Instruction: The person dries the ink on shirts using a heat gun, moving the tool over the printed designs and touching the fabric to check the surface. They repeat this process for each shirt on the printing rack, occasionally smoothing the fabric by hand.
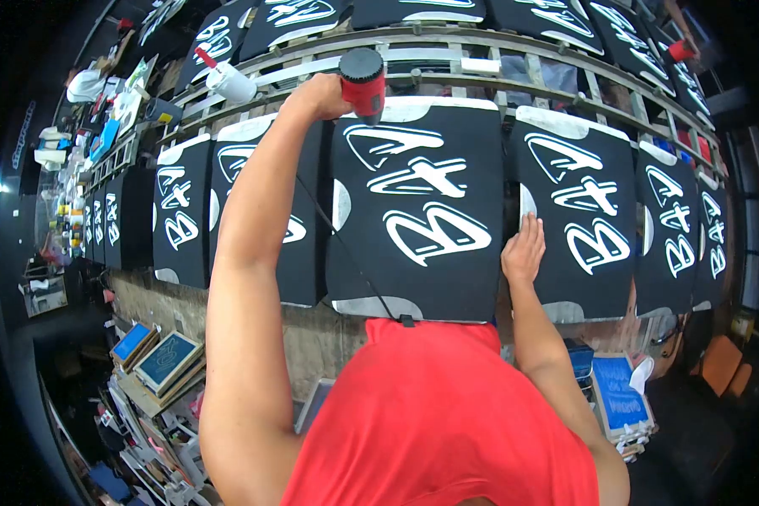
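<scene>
The left grip (319,95) is wrapped tight around a red heat gun (365,94), up over the far end of the middle black cloth (417,198) with white letters. The right grip (524,250) is open, fingers at the side edge of the next black cloth (575,211).

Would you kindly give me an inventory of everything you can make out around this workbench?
Printed panels: at least twelve, black with white lettering, near and far rows
Handheld tool: one, red and black, above the middle near panel
White container: one, red tip, by the rails
Rails: several, greyish, between rows
Cord: one, black, before the near row
Framed screens: at least three, blue or teal, lower left and right
Bottles and containers: many, mixed colours, far left
Red shirt: one, worn
Left hand: one, gripping the tool
Right hand: one, on a panel's edge
</scene>
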Demonstrator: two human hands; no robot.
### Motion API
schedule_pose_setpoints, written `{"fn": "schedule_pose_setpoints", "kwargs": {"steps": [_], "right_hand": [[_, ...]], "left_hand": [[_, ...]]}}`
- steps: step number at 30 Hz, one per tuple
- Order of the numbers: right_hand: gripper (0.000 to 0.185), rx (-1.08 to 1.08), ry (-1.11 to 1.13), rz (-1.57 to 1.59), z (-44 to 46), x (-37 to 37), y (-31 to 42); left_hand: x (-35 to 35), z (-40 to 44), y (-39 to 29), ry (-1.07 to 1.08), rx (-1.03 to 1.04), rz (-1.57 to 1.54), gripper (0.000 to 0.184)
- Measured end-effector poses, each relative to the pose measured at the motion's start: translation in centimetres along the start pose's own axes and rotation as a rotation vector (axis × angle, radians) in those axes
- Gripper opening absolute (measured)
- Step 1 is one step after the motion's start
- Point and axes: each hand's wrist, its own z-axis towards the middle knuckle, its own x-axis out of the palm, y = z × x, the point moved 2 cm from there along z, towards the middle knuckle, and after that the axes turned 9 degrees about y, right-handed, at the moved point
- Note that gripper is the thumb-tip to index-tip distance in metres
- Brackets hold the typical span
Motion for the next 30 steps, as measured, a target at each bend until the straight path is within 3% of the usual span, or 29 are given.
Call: {"fn": "schedule_pose_setpoints", "kwargs": {"steps": [3,6,13,16,18,19,21,22,24,25,27,30], "right_hand": [[0.054,0.001,0.001,-0.001,0.1,-0.1,0.1],[0.054,-0.001,-0.016,-0.007,0.0,-0.1,0.2],[0.053,-0.033,-0.072,-0.008,-0.1,0.2,0.1],[0.053,-0.045,-0.089,-0.014,0.1,0.1,-0.1],[0.053,-0.049,-0.093,-0.014,0.1,0.2,0.0],[0.054,-0.050,-0.096,-0.014,0.0,0.2,0.0],[0.054,-0.047,-0.105,-0.018,0.1,0.2,-0.1],[0.054,-0.044,-0.100,-0.026,0.0,0.2,0.0],[0.055,-0.043,-0.093,-0.031,0.1,0.2,0.0],[0.055,-0.036,-0.083,-0.030,0.1,0.3,0.0],[0.056,-0.023,-0.074,-0.029,-0.1,0.4,-0.1],[0.056,-0.035,-0.071,-0.048,0.0,0.3,-0.2]], "left_hand": [[-0.4,-0.8,2.1,0.112,-0.062,-0.051,0.042],[0.5,-0.7,4.1,-0.021,-0.090,-0.002,0.043],[0.3,-2.8,5.9,0.004,-0.153,0.009,0.044],[-0.2,-3.3,5.4,0.044,-0.109,0.038,0.048],[0.3,-2.7,5.7,0.187,-0.200,-0.102,0.052],[0.7,-2.6,5.7,0.186,-0.199,-0.100,0.052],[0.9,-2.3,5.1,-0.034,-0.117,-0.052,0.054],[0.8,-1.9,5.0,-0.037,-0.113,-0.052,0.054],[0.2,-1.7,3.8,0.176,-0.111,-0.188,0.054],[0.7,-1.2,3.7,0.177,-0.111,-0.186,0.054],[1.2,-0.1,2.7,-0.089,0.021,-0.043,0.054],[0.3,0.7,0.6,0.055,0.034,-0.081,0.054]]}}
